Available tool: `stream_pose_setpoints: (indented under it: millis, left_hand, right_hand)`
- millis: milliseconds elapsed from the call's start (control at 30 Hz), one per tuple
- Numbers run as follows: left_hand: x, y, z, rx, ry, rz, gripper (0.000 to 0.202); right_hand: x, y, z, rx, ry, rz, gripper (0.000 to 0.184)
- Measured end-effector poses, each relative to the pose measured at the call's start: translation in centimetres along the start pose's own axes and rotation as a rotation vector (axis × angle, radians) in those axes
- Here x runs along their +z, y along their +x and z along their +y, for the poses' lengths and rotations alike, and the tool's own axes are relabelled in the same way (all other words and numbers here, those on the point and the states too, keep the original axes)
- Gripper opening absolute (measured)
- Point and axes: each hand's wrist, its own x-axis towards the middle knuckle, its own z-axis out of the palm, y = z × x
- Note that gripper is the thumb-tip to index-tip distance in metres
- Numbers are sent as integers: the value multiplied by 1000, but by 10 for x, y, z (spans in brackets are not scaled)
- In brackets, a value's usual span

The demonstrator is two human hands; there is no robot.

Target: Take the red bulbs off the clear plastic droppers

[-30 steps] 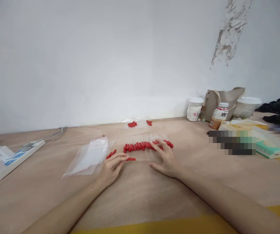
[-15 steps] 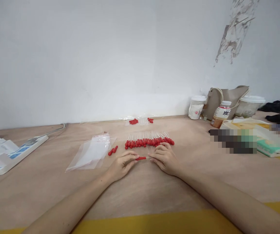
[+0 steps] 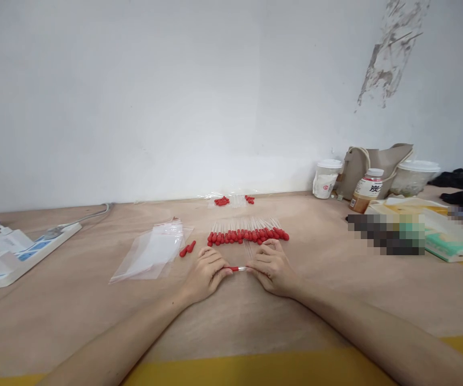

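Both your left hand [image 3: 207,272] and your right hand [image 3: 272,268] pinch something: a red cap [image 3: 234,269] in the left, a thin clear tube [image 3: 242,268] in the right, meeting between them, so line them up straight and push softly, as the tube could snap. Loose tubes [image 3: 248,249] lie just past your right hand, then the row of red-capped tubes [image 3: 247,236] farther off, so move toward the near side of the table [image 3: 235,321], where there's more room.

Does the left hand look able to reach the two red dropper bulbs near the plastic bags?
Probably yes: the two red dropper bulbs lie close beside the left hand, and nothing seems to block them, though that hand pinches another bulb.
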Motion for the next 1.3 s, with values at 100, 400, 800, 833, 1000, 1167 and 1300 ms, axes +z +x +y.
stream_pose_setpoints:
  millis: [100, 400, 800, 833, 1000, 1167, 1300]
  left_hand:
    - [-1, -1, 2, 12, 4, -6, 23]
    - [-3, -3, 4, 55, -37, -63, 23]
    - [-12, -19, -13, -74, -66, 5, 21]
    - [-13, -21, -15, -103, -68, 20, 20]
    - [-27, -16, -25, -313, -15, 211, 26]
    - [-49, -16, -47, -580, 145, 249, 31]
    - [-54, -23, -66, -724, 219, 168, 33]
  right_hand:
    - [0, -1, 0, -6, -12, -10, 24]
    - [-5, -3, -3, -26, -22, -26, 25]
    - [-17, -11, 21, 122, -40, 41, 26]
    - [-18, -11, 24, 160, -42, 52, 25]
    - [-12, -8, 26, 279, -64, 60, 24]
    - [-3, -3, 26, 307, -167, 42, 20]
    - [3, 2, 27, 284, -241, 18, 20]
